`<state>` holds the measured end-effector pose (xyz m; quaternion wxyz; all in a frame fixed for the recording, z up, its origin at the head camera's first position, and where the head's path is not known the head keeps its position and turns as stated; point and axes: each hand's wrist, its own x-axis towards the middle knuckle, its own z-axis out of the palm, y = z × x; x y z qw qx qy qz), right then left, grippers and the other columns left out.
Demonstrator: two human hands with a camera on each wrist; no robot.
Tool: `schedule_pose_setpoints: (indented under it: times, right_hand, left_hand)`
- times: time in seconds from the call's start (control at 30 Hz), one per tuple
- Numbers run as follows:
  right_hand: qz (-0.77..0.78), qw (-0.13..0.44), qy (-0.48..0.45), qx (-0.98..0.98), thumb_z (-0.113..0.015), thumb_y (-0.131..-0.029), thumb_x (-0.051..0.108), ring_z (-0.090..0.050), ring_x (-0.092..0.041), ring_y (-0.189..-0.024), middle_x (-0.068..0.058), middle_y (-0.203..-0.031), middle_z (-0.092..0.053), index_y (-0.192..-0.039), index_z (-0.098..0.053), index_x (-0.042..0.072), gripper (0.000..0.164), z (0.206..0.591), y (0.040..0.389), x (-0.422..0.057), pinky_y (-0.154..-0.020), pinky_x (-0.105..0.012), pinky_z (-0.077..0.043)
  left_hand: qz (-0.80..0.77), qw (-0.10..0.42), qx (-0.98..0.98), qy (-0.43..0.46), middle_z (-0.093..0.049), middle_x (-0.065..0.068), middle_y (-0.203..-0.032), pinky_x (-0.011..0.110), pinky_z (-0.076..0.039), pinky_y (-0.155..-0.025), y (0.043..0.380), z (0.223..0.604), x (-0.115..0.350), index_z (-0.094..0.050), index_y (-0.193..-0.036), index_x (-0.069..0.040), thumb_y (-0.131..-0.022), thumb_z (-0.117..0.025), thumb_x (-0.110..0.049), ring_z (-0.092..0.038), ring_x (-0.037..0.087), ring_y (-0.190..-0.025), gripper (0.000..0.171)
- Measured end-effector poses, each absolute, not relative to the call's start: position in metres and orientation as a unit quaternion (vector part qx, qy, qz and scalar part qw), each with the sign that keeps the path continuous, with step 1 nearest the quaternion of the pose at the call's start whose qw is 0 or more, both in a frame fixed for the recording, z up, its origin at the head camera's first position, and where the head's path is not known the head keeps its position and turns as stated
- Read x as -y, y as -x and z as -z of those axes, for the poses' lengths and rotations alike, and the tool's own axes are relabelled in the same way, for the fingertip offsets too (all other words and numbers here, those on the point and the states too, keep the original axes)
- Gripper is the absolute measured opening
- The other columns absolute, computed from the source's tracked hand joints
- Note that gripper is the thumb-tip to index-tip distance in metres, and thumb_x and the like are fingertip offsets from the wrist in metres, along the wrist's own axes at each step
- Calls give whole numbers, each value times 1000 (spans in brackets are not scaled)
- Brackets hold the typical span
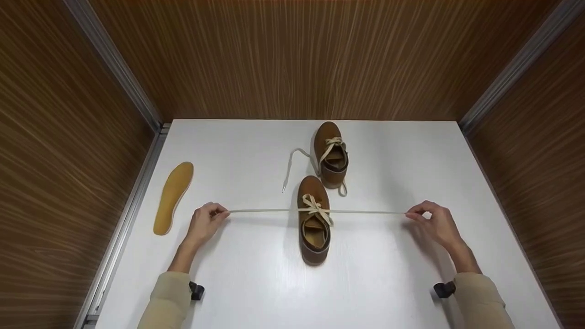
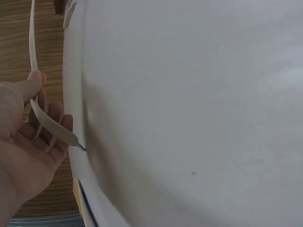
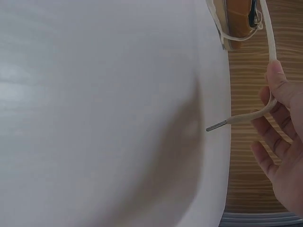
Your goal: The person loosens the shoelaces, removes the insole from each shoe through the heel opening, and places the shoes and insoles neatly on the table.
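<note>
A brown shoe stands upright in the middle of the table, toe toward the back wall, with cream lacing gathered in loops over its tongue. From it a flat cream shoelace runs out straight to both sides. My left hand pinches one end between thumb and forefinger; the metal-tipped tail hangs past the palm in the left wrist view. On the other side, my right hand pinches the opposite end, and its metal tip sticks out below the fingers in the right wrist view.
A second brown shoe stands behind the first, its loose lace trailing left on the white table. A tan insole lies at the left. Wood-grain panels enclose the table at the back and sides.
</note>
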<state>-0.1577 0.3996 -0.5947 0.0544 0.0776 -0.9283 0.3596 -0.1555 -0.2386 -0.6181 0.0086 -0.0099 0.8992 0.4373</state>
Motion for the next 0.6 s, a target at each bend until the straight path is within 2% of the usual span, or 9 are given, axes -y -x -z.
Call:
schedule_pose_setpoints:
  times: [0.43, 0.6]
  right_hand:
    - [-344, 13, -31, 938, -76, -98, 32, -57, 6, -88, -5, -102, -77, -101, -80, 16, 17, 609, 160, -406, -80, -13, -45]
    - [-335, -4, -30, 942, -76, -98, 30, -63, -2, -94, -5, -105, -79, -103, -81, 16, 15, 617, 162, -400, -85, -15, -48]
  left_hand:
    - [-431, 20, -901, 43, -68, 8, -95, 25, -46, -78, 152, 629, 241, -79, -102, -8, -99, -75, -21, -57, 16, -87, 15]
    - [-425, 33, -904, 46, -69, 7, -97, 24, -48, -79, 150, 632, 239, -80, -102, -9, -98, -76, -25, -61, 17, -90, 17]
